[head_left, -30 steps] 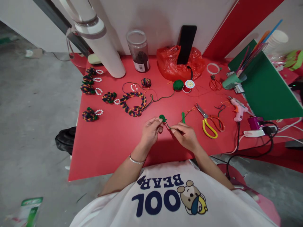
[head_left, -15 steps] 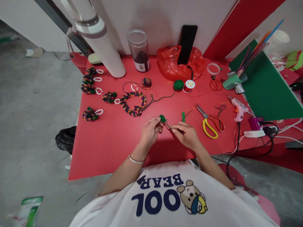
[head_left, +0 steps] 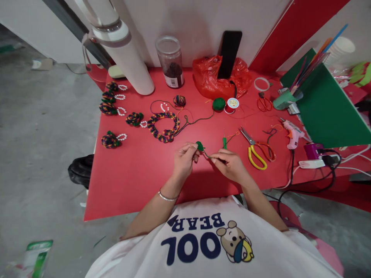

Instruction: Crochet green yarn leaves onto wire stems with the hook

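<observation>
My left hand (head_left: 184,160) pinches a small green crocheted piece (head_left: 199,145) above the red table (head_left: 130,173). A thin green yarn strand runs from that piece to my right hand (head_left: 228,164), whose fingers are pinched on it close beside the left. A green-handled crochet hook (head_left: 224,143) lies on the table just beyond my right hand. A green yarn ball (head_left: 218,104) sits farther back, its yarn trailing across the table.
Yellow-handled scissors (head_left: 255,152) and a glue gun (head_left: 291,133) lie to the right. A multicoloured crocheted heart (head_left: 164,126) and several small crocheted pieces with pearl loops (head_left: 110,139) lie left. A jar (head_left: 170,61), red bag (head_left: 211,81), phone (head_left: 228,52) and white cylinder (head_left: 127,58) stand at the back.
</observation>
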### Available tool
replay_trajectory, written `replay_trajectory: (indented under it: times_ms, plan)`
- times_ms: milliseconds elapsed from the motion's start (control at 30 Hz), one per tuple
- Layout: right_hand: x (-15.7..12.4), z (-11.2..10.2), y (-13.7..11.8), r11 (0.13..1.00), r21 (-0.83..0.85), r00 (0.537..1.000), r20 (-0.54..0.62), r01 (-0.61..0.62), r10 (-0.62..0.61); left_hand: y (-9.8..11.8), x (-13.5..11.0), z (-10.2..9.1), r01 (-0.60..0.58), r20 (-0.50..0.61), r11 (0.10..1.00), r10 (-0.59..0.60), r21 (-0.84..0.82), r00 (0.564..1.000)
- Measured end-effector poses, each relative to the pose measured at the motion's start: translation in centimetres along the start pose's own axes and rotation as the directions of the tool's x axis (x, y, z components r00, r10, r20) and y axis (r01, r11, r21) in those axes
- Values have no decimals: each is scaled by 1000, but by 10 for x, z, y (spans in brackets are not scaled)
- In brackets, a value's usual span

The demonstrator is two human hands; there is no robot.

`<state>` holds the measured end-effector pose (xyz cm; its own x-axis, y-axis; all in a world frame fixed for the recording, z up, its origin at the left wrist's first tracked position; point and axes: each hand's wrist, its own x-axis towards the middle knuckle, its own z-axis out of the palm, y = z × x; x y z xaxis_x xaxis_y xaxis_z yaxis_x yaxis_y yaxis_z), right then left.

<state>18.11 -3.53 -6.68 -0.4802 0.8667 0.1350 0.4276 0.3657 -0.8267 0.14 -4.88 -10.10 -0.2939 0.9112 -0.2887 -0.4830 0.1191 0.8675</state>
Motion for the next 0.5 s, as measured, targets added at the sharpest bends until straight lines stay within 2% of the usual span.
replay_trajectory:
  times_ms: [300, 500]
  plan:
    - [-3, 9, 3, 999, 24, 998, -44, -33, 34, -1, 1, 1, 32, 23, 999, -31, -23, 999]
    - [-3, 9, 2, 996, 52, 997, -28, -69, 70, -4, 0, 1, -23, 24, 1000, 23, 11, 999]
